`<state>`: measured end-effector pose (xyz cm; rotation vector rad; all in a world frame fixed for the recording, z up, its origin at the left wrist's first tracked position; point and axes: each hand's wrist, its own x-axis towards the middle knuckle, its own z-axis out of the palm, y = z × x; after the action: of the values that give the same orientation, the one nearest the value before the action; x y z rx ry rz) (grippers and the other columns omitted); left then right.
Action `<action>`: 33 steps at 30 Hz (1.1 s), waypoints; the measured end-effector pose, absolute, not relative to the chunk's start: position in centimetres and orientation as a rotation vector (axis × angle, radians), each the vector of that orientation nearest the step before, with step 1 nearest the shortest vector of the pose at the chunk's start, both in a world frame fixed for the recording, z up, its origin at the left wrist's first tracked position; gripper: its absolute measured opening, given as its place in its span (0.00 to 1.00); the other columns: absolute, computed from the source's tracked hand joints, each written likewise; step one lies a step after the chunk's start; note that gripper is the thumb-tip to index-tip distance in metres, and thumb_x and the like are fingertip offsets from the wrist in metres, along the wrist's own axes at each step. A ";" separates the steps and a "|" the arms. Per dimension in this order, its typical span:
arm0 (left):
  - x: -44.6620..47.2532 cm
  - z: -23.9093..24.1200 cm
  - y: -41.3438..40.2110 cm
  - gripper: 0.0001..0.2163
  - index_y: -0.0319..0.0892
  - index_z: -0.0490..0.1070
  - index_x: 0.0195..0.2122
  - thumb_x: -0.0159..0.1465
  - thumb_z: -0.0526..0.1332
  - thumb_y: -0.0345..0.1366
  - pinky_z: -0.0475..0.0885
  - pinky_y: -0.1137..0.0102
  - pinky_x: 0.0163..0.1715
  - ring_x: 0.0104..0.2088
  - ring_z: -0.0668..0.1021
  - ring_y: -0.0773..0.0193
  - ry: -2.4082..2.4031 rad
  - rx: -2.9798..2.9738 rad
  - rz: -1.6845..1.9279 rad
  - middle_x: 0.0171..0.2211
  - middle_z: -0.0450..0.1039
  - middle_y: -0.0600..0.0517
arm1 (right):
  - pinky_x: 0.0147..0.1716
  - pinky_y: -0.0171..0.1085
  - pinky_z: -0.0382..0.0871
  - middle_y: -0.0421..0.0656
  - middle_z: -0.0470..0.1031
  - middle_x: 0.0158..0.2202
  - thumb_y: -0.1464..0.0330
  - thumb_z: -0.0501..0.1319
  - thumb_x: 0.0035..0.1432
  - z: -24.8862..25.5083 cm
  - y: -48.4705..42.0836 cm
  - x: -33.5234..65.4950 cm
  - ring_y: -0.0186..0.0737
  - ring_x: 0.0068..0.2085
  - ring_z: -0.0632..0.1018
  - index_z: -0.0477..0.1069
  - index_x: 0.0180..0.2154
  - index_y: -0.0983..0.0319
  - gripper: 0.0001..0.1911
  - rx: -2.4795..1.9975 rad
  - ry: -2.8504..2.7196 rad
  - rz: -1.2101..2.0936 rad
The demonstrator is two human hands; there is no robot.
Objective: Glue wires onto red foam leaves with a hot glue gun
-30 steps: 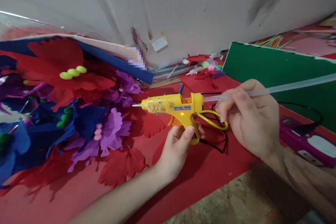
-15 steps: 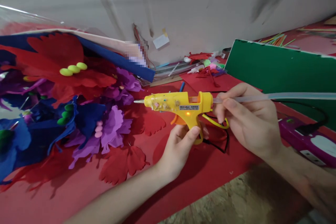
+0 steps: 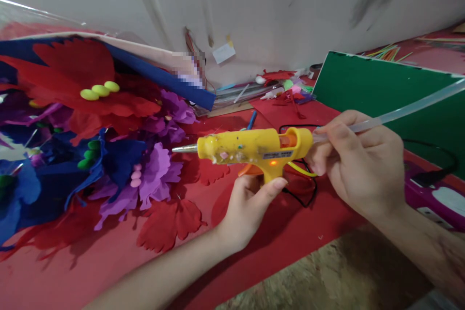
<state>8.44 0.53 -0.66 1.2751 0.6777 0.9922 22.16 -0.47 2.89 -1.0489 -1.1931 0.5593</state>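
A yellow hot glue gun (image 3: 241, 146) points its metal nozzle to the left, held above the red tabletop. My left hand (image 3: 247, 208) is closed around its handle, thumb on the near side, close to the orange trigger. An orange light glows on the gun's side, and dried bits cling to its barrel. At the gun's back end, my right hand (image 3: 359, 164) pinches a long translucent glue stick (image 3: 410, 109). The stick's front end meets the rear opening; its far end slants up to the right.
Red, blue and purple craft flowers (image 3: 98, 121) crowd the left side. Red petal pieces (image 3: 170, 225) lie below the gun. A green board (image 3: 385, 92) leans at the back right, near a purple power strip (image 3: 432, 193) with a black cable.
The glue gun has tilted and come nearer, its back end shifting right. My right hand has moved slightly right, and the glue stick's far end has swung upward.
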 end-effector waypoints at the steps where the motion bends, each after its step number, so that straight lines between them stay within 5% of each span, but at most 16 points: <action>1: 8.4 -0.5 0.5 0.19 0.39 0.68 0.22 0.51 0.61 0.53 0.63 0.73 0.26 0.24 0.66 0.68 0.702 1.289 0.992 0.20 0.64 0.54 | 0.18 0.36 0.59 0.35 0.61 0.11 0.58 0.59 0.51 2.9 -0.5 22.1 0.30 0.14 0.64 0.61 0.21 0.59 0.15 -1.052 -1.186 0.566; 8: 8.4 -0.1 0.4 0.20 0.42 0.59 0.14 0.51 0.62 0.51 0.63 0.73 0.24 0.21 0.64 0.69 0.774 1.312 1.044 0.15 0.56 0.57 | 0.13 0.32 0.52 0.32 0.59 0.11 0.57 0.59 0.50 3.0 -0.2 22.5 0.25 0.13 0.60 0.59 0.22 0.61 0.16 -1.078 -1.195 0.604; 18: 8.6 -0.2 0.4 0.22 0.41 0.58 0.15 0.49 0.62 0.54 0.60 0.74 0.22 0.21 0.61 0.71 0.769 1.286 0.988 0.15 0.54 0.58 | 0.15 0.31 0.52 0.31 0.57 0.11 0.57 0.58 0.52 2.9 -0.1 22.4 0.25 0.14 0.59 0.58 0.22 0.60 0.16 -1.046 -1.194 0.684; 23: 8.8 -0.8 0.6 0.16 0.40 0.67 0.28 0.51 0.62 0.49 0.64 0.73 0.32 0.28 0.67 0.69 0.736 1.024 1.057 0.25 0.66 0.55 | 0.17 0.32 0.58 0.36 0.64 0.20 0.57 0.55 0.52 2.7 0.5 21.8 0.29 0.20 0.65 0.62 0.28 0.59 0.12 -1.162 -1.265 0.884; 29: 8.6 -1.1 1.3 0.07 0.42 0.64 0.36 0.58 0.57 0.37 0.64 0.72 0.44 0.41 0.69 0.67 0.674 1.094 1.075 0.35 0.67 0.54 | 0.35 0.33 0.67 0.41 0.69 0.36 0.60 0.57 0.50 1.3 0.4 20.5 0.32 0.36 0.71 0.66 0.35 0.61 0.13 -1.242 -1.458 0.948; 33: 8.7 -1.2 1.3 0.07 0.41 0.61 0.39 0.60 0.52 0.30 0.60 0.66 0.52 0.50 0.66 0.63 0.680 1.397 0.978 0.45 0.65 0.49 | 0.40 0.35 0.66 0.42 0.69 0.37 0.60 0.57 0.50 0.4 0.6 20.2 0.35 0.39 0.71 0.66 0.34 0.61 0.12 -1.293 -1.549 0.865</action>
<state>8.65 1.32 -1.20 1.3973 0.6800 0.9782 20.21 0.56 0.43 -1.2930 -1.5487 0.8653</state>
